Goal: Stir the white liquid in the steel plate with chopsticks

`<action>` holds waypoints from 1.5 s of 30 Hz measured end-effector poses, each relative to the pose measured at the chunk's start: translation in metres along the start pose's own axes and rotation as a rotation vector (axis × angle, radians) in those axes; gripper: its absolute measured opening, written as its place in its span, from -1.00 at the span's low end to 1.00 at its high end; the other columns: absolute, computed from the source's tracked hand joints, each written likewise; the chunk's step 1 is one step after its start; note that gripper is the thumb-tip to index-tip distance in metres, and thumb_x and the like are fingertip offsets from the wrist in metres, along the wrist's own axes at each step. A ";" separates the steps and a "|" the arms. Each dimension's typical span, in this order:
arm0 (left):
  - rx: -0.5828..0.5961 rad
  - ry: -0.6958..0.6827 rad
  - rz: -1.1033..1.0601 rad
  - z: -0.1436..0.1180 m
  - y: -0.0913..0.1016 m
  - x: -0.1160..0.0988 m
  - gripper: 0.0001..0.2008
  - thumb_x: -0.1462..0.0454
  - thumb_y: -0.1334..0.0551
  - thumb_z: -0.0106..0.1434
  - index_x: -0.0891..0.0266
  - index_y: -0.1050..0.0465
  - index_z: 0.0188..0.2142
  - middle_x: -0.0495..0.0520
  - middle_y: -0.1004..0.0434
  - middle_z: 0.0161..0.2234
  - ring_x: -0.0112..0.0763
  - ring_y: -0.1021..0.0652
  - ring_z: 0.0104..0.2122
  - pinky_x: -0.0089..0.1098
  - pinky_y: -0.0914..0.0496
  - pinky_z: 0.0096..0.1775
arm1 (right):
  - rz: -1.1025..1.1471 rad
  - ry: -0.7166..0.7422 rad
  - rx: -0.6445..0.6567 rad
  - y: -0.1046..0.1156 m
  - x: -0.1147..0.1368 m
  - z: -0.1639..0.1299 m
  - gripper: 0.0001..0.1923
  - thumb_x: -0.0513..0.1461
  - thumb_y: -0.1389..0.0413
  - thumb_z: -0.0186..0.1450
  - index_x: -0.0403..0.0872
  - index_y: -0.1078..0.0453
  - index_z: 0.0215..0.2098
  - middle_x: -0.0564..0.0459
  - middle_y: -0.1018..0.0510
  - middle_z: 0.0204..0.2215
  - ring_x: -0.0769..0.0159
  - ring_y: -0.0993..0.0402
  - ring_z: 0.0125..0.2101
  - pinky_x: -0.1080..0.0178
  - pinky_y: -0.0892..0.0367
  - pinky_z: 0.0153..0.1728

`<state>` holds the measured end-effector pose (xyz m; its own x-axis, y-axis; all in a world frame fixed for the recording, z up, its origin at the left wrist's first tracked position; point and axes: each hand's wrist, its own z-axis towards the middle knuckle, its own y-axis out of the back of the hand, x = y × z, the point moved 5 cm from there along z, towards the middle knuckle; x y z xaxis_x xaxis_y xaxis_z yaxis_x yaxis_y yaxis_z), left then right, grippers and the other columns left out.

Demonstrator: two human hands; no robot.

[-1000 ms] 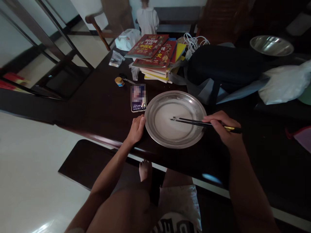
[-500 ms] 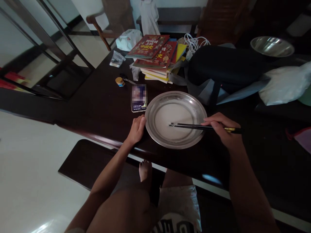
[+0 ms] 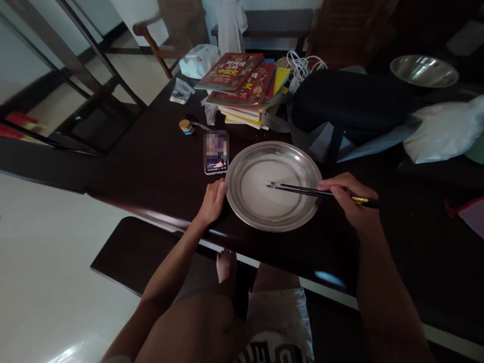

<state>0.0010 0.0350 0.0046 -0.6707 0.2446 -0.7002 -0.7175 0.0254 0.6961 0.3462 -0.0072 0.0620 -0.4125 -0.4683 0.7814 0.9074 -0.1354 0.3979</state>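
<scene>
I see the right hand (image 3: 350,201) gripping chopsticks (image 3: 298,190), tips in the white liquid at the middle of the metal plate (image 3: 242,212). Left hand (image 3: 214,201) loosely curled vs. the plate's left rim. Plate's on the desk (image 3: 159,171), phone (image 3: 216,154) just beside, books (image 3: 242,83) behind.

Dim room, pale glossy floor (image 3: 41,282), dark wooden table (image 3: 151,171), wooden chair (image 3: 166,30).
</scene>
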 end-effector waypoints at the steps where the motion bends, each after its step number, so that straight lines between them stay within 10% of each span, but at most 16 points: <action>1: 0.000 -0.002 -0.002 0.000 0.000 0.000 -0.40 -0.12 0.23 0.54 0.15 -0.29 -0.40 0.10 -0.45 -0.40 -0.25 -0.48 -0.32 -0.16 -0.40 -0.10 | 0.015 -0.009 -0.021 0.001 -0.001 0.000 -0.79 -0.19 -0.16 0.47 0.17 -0.65 -0.08 0.08 -0.74 -0.32 0.17 -0.63 -0.26 0.08 -0.49 -0.23; 45: -0.001 0.013 0.010 0.001 0.000 0.001 -0.41 -0.12 0.23 0.53 0.14 -0.29 -0.39 0.10 -0.49 -0.39 -0.24 -0.51 -0.32 -0.16 -0.41 -0.10 | -0.022 -0.041 0.066 -0.003 0.001 0.000 -0.81 -0.13 -0.15 0.46 0.16 -0.65 -0.14 0.04 -0.74 -0.27 0.13 -0.64 -0.21 0.02 -0.54 -0.17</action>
<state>0.0005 0.0360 0.0036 -0.6801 0.2320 -0.6955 -0.7111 0.0225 0.7028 0.3428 -0.0074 0.0610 -0.4363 -0.4295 0.7907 0.8914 -0.0864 0.4449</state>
